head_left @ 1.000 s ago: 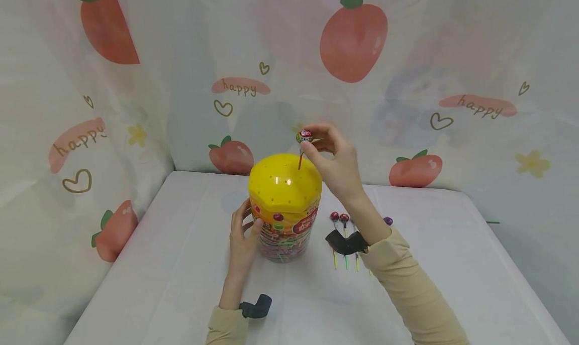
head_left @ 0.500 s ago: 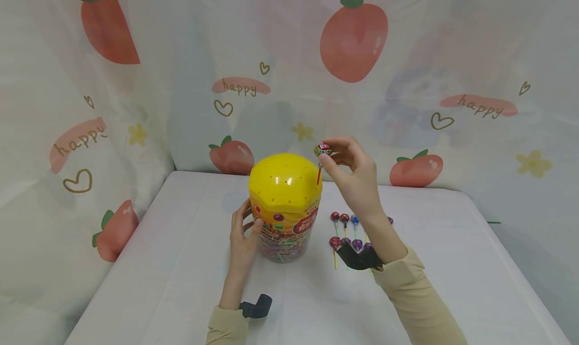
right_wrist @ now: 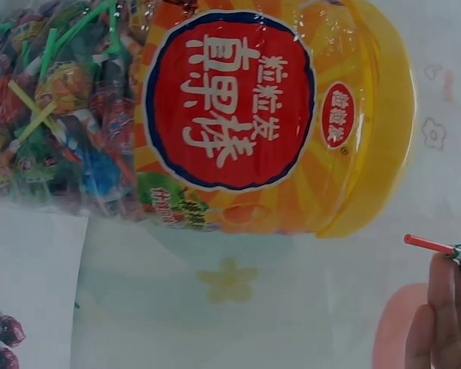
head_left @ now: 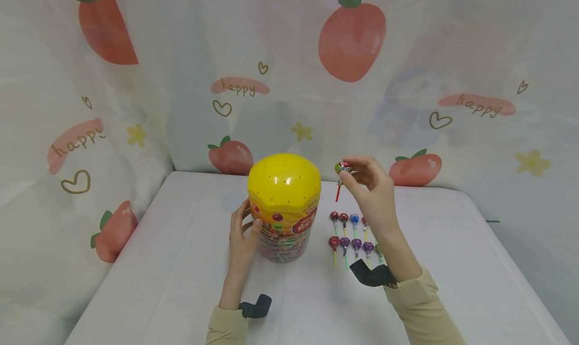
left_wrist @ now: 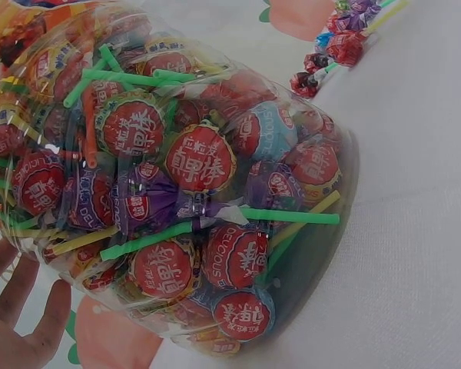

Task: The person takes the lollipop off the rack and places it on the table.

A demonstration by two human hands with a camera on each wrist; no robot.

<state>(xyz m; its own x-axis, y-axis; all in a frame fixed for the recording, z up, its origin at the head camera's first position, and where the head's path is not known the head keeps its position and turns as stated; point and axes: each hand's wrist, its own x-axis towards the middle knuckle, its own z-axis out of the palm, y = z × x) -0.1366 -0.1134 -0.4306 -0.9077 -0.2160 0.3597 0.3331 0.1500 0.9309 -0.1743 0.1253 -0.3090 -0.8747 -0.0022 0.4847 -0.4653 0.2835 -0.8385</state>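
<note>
A clear jar with a yellow lid and an orange label stands upright on the table, full of wrapped lollipops. My left hand holds its left side, thumb towards the front and fingers towards the back; several of those fingers show against the jar in the left wrist view. Right of the lid, in the air, my right hand pinches a lollipop by its green-and-red wrapped head. Its red stick points down in the head view.
Two rows of lollipops lie on the white table right of the jar, with red, purple and blue wrappers. The right wrist and its black camera mount partly cover them. A fruit-printed cloth hangs behind and at the sides.
My right hand has carried the lollipop from above the lid to the right and down, over the rows on the table. The left hand and the jar have stayed put.
</note>
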